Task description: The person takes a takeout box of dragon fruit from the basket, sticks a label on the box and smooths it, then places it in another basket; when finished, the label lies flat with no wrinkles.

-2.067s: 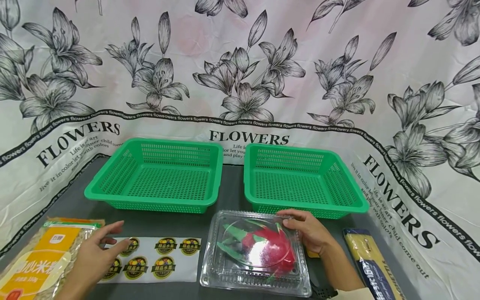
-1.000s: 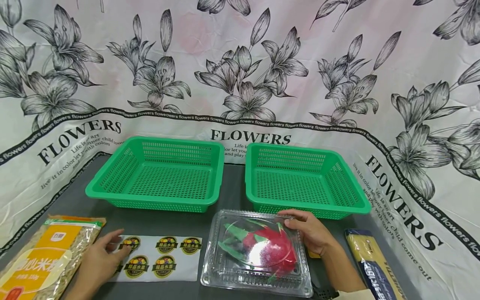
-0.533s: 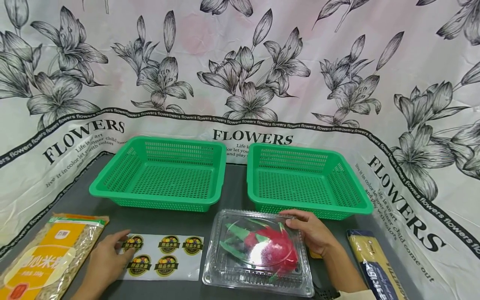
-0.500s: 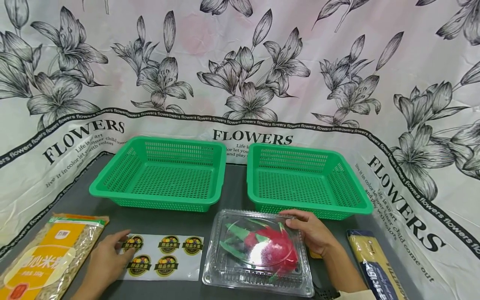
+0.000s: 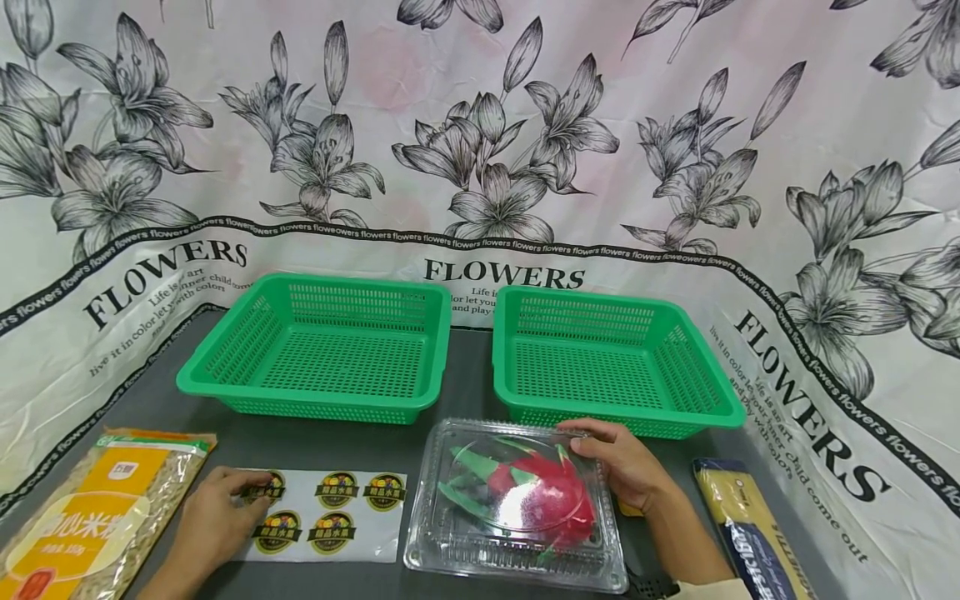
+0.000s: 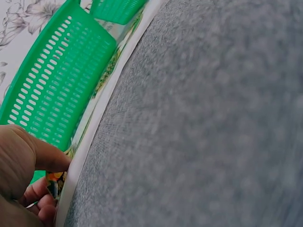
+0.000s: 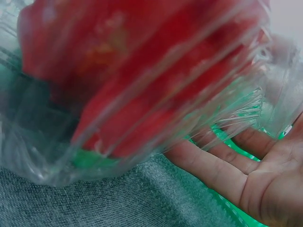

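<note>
My left hand (image 5: 217, 517) lies at the left end of a white sheet of round fruit stickers (image 5: 369, 529), its thumb and forefinger pinching at the upper-left sticker (image 6: 56, 183). The hand hides the sheet's lower-left corner. With my right hand (image 5: 628, 468) I hold the right side of a clear plastic clamshell box (image 5: 431, 500), thumb at the lid's edge. Inside the closed box is a red dragon fruit (image 5: 551, 492) with green scales. In the right wrist view, several fingers (image 7: 208, 172) reach along the box's side.
Two green baskets (image 5: 311, 406) (image 5: 622, 414) stand behind, against a flowered cloth. A bag of rice noodles (image 5: 112, 508) lies at the left, a spaghetti packet (image 5: 738, 517) at the right. Something yellow (image 5: 628, 508) shows between the box and my right wrist.
My left hand has come down from above the sheet's left end, and its fingers have closed at the upper-left sticker. My right hand and the box stay in place.
</note>
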The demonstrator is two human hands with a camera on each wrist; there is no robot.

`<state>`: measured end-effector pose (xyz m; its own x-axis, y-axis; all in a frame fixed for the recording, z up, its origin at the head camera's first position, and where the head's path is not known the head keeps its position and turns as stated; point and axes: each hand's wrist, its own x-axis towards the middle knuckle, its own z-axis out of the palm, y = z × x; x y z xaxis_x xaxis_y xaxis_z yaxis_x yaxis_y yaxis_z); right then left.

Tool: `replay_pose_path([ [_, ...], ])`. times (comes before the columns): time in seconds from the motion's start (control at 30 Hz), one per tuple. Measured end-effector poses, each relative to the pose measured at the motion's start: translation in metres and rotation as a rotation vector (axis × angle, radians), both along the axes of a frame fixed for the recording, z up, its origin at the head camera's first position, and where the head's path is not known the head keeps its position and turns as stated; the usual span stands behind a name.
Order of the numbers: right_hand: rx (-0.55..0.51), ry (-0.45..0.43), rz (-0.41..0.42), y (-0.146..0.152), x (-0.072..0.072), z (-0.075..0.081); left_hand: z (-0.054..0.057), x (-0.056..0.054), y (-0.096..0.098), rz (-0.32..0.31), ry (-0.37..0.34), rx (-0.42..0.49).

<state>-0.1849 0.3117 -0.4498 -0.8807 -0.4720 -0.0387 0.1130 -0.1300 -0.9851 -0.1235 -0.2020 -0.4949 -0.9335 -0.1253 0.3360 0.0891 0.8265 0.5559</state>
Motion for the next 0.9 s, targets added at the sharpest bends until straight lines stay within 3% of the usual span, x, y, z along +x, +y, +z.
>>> replay_pose_path([
  [0.13, -0.014, -0.024, 0.004, -0.0004, 0.001, 0.0015, 0.0028, -0.0003, -0.0009, -0.017, -0.063, 0.015],
  [0.23, -0.019, -0.037, 0.005, -0.0006, 0.0015, 0.0023, 0.0043, 0.0, -0.001, -0.037, -0.068, 0.001],
  [0.63, -0.014, -0.045, 0.001, -0.001, 0.0019, 0.0016, 0.001, 0.0016, -0.001, -0.08, 0.076, -0.058],
  [0.9, 0.034, -0.027, -0.036, -0.0007, 0.0013, 0.0011, 0.0022, 0.0012, -0.0032, -0.098, 0.171, -0.03],
])
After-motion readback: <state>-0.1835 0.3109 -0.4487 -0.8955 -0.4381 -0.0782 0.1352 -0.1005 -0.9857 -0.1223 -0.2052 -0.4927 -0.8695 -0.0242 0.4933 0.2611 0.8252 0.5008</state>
